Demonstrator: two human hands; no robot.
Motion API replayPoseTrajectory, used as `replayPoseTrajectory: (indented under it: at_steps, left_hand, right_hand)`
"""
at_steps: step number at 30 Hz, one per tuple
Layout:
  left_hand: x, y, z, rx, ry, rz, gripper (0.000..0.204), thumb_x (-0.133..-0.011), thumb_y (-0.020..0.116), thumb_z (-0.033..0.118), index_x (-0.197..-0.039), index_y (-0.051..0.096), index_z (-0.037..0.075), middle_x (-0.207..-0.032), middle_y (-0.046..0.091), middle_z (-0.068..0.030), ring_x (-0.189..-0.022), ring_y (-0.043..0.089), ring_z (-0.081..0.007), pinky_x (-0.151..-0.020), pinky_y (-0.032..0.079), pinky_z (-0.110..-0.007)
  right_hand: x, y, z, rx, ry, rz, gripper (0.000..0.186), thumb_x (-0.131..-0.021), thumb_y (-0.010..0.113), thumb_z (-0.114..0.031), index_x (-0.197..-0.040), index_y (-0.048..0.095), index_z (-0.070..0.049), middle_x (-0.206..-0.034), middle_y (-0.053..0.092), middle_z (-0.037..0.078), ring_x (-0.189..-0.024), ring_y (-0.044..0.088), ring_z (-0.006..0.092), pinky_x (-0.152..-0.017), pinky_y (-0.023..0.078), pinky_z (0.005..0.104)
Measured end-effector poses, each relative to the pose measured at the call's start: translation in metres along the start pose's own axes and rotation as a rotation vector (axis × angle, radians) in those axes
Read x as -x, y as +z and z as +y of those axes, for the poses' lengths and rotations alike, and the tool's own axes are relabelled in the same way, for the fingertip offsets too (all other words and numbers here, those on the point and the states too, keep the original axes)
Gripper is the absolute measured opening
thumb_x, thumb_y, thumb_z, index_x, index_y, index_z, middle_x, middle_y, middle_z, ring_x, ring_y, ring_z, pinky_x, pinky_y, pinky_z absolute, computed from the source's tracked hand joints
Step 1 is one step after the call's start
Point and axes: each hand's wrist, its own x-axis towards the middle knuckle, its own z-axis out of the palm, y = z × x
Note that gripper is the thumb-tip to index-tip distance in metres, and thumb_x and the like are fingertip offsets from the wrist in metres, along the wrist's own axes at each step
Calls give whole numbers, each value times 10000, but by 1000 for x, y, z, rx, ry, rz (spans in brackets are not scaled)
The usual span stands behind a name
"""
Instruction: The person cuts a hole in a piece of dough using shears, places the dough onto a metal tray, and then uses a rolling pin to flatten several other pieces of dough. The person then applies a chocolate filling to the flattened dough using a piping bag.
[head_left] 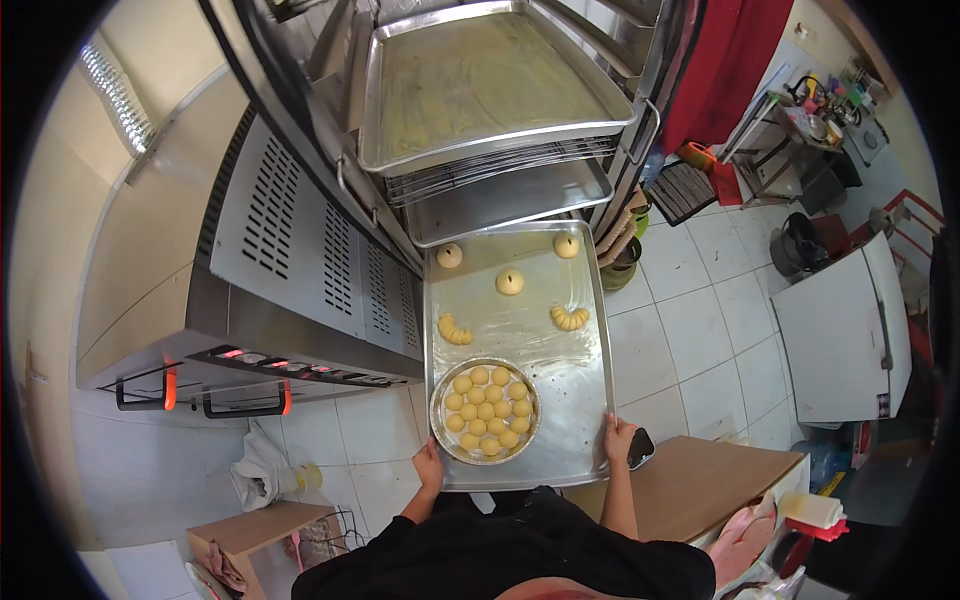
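I hold a large rectangular metal baking tray (580, 395) level in front of me, its far end pushed into a tall metal rack. My left hand (429, 466) grips the tray's near left corner. My right hand (617, 437) grips its near right edge. On the tray sits a round foil pan (485, 411) filled with several small yellow dough balls. Farther along lie two curved pastries (454, 330) (570, 318) and three round dough pieces (509, 282).
The rack (640, 130) holds an upper tray (480, 85), a wire shelf and a lower tray (505, 200). A steel oven (290, 270) stands at left. A wooden counter (700, 480) with a dark phone (640, 447) is at right, and a white appliance (845, 330) farther right.
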Motion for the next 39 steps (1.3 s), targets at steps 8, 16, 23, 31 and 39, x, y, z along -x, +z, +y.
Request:
replayPoseTrajectory:
  at_steps: [8,16,23,31,39]
  left_hand:
    - [-45,68,31,69,-14,107,475,-879,403,298,-574,471,-60,-460,375,-200,-424,294,-201,-437,310,-385]
    - [-156,114,74,-65,81,116,455,-871,402,320,-664,572,-47,-597,520,-254,-613,517,-418,-525,379,-436]
    - [-249,136,113,-53,-5,53,479,-867,386,375,-769,607,-39,-644,546,-255,-626,531,-411,-569,396,-434]
    - [-280,133,142,1012,-468,-249,501,-862,308,443,-1116,485,49,-1117,486,-129,-1004,477,-298,-845,365,-391]
    - [-310,152,122,1428,-1233,-182,484,-849,268,356,-1215,397,67,-1288,368,-58,-1178,337,-277,-961,266,-461]
  right_hand:
    - [-121,21,-17,40,-34,-97,446,-823,495,-306,-610,481,85,-454,379,196,-441,316,202,-454,309,390]
    - [-254,65,-104,336,-133,-34,407,-810,453,-402,-844,585,-19,-727,584,208,-704,561,372,-637,437,433]
    - [-217,68,-193,143,-321,421,365,-717,581,-176,-1048,465,-73,-1078,448,136,-1067,376,299,-915,239,452]
    - [-26,62,-107,102,46,246,376,-662,605,-93,-1008,466,-44,-991,469,169,-962,428,345,-836,331,408]
    - [29,69,-121,-41,293,343,343,-679,622,-128,-987,491,-54,-977,489,169,-956,460,325,-830,368,376]
